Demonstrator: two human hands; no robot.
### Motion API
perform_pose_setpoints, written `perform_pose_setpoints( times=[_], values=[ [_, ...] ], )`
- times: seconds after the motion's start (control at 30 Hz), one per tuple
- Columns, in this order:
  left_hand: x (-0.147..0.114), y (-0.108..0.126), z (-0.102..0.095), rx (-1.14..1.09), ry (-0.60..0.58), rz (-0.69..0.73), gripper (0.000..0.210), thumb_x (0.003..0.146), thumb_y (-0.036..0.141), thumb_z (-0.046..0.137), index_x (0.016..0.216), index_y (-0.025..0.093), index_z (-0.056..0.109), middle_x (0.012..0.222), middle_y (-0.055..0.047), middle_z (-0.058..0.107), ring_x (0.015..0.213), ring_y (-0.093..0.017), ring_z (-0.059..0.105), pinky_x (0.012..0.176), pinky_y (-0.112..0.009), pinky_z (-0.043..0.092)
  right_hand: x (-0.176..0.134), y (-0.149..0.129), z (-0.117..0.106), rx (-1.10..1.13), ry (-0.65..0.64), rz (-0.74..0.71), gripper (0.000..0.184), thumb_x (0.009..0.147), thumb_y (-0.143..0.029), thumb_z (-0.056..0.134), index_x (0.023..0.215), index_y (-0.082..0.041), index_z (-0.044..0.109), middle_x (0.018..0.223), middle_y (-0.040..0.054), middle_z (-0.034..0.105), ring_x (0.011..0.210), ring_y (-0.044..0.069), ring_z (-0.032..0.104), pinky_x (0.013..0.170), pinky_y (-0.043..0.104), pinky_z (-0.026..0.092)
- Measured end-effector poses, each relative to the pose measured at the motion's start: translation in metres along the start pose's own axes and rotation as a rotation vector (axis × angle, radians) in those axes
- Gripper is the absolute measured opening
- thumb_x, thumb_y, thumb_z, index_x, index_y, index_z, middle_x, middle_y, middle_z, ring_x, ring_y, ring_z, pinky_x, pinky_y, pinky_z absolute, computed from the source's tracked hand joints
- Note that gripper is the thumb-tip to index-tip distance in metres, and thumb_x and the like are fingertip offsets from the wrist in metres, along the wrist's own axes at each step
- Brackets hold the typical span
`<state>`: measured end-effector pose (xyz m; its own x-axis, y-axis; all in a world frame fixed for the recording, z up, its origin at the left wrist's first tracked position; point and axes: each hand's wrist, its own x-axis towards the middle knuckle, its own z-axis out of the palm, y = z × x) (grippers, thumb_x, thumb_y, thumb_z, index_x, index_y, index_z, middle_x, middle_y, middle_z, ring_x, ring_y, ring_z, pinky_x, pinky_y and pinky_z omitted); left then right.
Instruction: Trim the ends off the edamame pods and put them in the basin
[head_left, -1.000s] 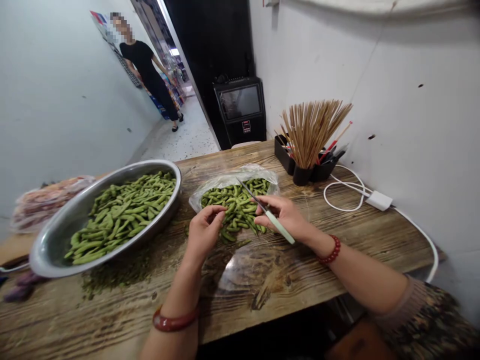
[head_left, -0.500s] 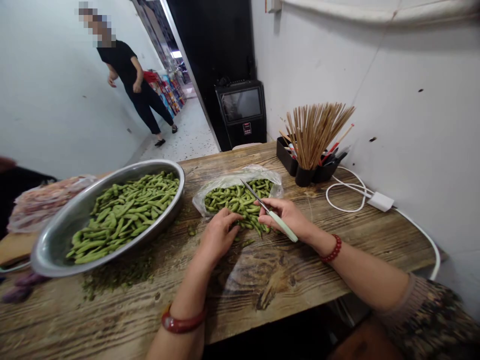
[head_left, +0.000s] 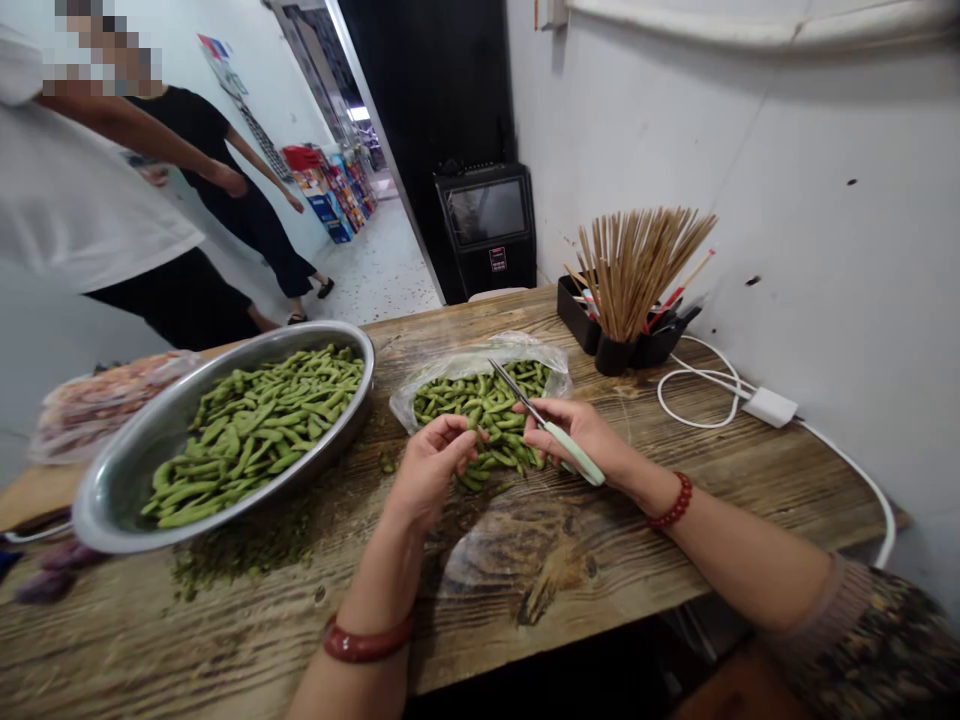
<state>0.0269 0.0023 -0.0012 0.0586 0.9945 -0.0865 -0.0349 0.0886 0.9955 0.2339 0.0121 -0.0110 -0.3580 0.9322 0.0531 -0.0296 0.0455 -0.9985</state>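
Note:
Thumb and fingers of my left hand (head_left: 429,465) are pinched on an edamame pod (head_left: 478,430), mostly hidden behind the fingertips. My right hand (head_left: 589,437) grips scissors with pale green handles (head_left: 574,454), their blades pointing up and away to the left. Just beyond both hands, a clear plastic bag (head_left: 405,408) lies on its side, with edamame pods (head_left: 504,452) spilling from its mouth onto the table. To the left stands a large metal basin (head_left: 101,510) holding a heap of edamame pods (head_left: 262,430). Small green trimmings (head_left: 240,550) lie below its near rim.
A black holder (head_left: 615,357) full of wooden skewers (head_left: 637,270) stands at the back right, beside a white cable and adapter (head_left: 772,406). Behind the basin sits a bag of pinkish food (head_left: 112,400). Two people, one in a white shirt (head_left: 82,200), are beyond the wooden table (head_left: 510,640).
My left hand has lifted slightly from the pile and closed on a pod. My right hand still holds the scissors. A person in white has come into view at left; the one in black has moved nearer.

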Motion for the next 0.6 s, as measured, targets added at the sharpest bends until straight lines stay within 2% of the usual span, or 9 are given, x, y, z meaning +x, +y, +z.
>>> perform_pose_setpoints(
  times=[0.13, 0.3, 0.47, 0.6],
  values=[
    [-0.0032, 0.0035, 0.0012, -0.19, -0.045, -0.065, 0.025, 0.069, 0.025, 0.075, 0.088, 0.014, 0.063, 0.078, -0.002, 0.066, 0.055, -0.006, 0.052, 0.047, -0.015, 0.039, -0.0016, -0.0003, 0.0007, -0.008, -0.055, -0.013, 0.044, 0.074, -0.036, 0.069, 0.11, -0.013, 0.06, 0.076, -0.0007, 0.056, 0.055, 0.006, 0.05, 0.048, 0.018, 0.041],
    [-0.0046, 0.004, 0.0015, -0.27, -0.091, -0.093, 0.03, 0.072, 0.026, 0.073, 0.099, 0.013, 0.067, 0.08, -0.002, 0.064, 0.058, -0.007, 0.054, 0.051, -0.018, 0.045, -0.003, -0.0002, 0.0003, -0.081, -0.108, -0.079, 0.042, 0.075, -0.033, 0.068, 0.112, -0.013, 0.061, 0.08, 0.0006, 0.058, 0.06, 0.007, 0.052, 0.054, 0.02, 0.044],
    [-0.0063, 0.005, 0.0026, -0.233, -0.066, -0.067, 0.026, 0.072, 0.028, 0.072, 0.094, 0.013, 0.068, 0.079, -0.003, 0.064, 0.058, -0.008, 0.055, 0.05, -0.019, 0.044, -0.0038, 0.0008, -0.0017, -0.379, -0.033, -0.301, 0.042, 0.072, -0.03, 0.073, 0.11, -0.015, 0.063, 0.087, 0.0047, 0.065, 0.078, 0.016, 0.06, 0.074, 0.03, 0.049],
    [-0.0077, 0.0071, 0.0036, -0.122, -0.05, 0.011, 0.021, 0.072, 0.027, 0.072, 0.084, 0.013, 0.064, 0.088, -0.006, 0.067, 0.057, -0.007, 0.054, 0.045, -0.016, 0.037, -0.0034, 0.0034, -0.0033, -0.516, -0.034, -0.4, 0.046, 0.071, -0.033, 0.075, 0.111, -0.015, 0.062, 0.091, 0.0061, 0.063, 0.082, 0.018, 0.06, 0.077, 0.032, 0.049]
  ],
)
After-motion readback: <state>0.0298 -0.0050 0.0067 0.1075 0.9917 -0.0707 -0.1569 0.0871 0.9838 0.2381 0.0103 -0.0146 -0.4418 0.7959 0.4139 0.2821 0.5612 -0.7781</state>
